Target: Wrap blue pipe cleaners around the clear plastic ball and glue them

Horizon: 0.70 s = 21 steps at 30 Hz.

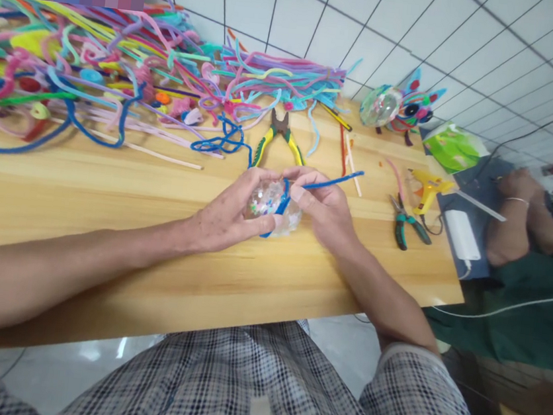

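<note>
A clear ball [263,201] with bright specks inside is held just above the wooden table's front half. My left hand [236,209] wraps round its left side, thumb pressed on the front. Across the ball runs a blue pipe cleaner [332,182], whose free end sticks out to the right. My right hand [324,206] pinches this pipe cleaner at the ball's upper right. Just beyond the ball lie yellow-and-green pliers [281,135], jaws pointing away. A tangled blue pipe cleaner [220,138] lies to their left; whether it joins the one on the ball is hidden.
Pipe cleaners [96,74] heap over the table's [106,208] back left. At right are smaller pliers [407,226], a yellow glue gun [428,188], a white box [462,234] and a finished-looking ball figure [380,106]. Another person's arm [512,221] rests beyond the right edge.
</note>
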Tool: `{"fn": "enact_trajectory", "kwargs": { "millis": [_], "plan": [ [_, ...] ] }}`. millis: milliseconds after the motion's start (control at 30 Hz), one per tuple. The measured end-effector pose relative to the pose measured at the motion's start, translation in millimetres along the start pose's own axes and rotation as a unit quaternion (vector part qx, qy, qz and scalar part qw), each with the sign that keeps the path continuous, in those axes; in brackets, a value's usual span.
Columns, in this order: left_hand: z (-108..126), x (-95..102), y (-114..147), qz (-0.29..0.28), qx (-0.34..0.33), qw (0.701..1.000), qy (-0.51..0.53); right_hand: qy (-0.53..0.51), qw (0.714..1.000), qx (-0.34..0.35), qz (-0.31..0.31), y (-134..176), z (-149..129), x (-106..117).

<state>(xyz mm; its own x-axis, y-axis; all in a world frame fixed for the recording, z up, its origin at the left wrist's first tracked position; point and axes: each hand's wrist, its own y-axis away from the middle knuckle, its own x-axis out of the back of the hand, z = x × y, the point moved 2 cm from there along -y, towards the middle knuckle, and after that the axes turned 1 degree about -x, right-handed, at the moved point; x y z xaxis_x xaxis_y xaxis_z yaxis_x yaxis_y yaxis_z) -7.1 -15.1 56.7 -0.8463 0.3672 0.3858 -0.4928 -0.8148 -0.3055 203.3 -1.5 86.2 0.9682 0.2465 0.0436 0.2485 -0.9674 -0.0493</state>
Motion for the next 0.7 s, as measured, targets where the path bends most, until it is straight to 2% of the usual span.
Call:
{"fn": "enact_trajectory", "kwargs": {
  "millis": [133,400,700],
  "plan": [
    [-7,-1.9,1,0.01,-0.062,0.998,-0.002,0.003,1.0,-0.006,0.004,-1,0,1],
    [-14,-5.1,0,0.012,-0.124,0.992,-0.012,0.008,1.0,-0.027,-0.006,-2,1,2],
    [-8,-3.7,-1,0.007,-0.134,0.99,-0.033,0.065,0.998,0.001,-0.022,2,-10,8]
  ]
}}
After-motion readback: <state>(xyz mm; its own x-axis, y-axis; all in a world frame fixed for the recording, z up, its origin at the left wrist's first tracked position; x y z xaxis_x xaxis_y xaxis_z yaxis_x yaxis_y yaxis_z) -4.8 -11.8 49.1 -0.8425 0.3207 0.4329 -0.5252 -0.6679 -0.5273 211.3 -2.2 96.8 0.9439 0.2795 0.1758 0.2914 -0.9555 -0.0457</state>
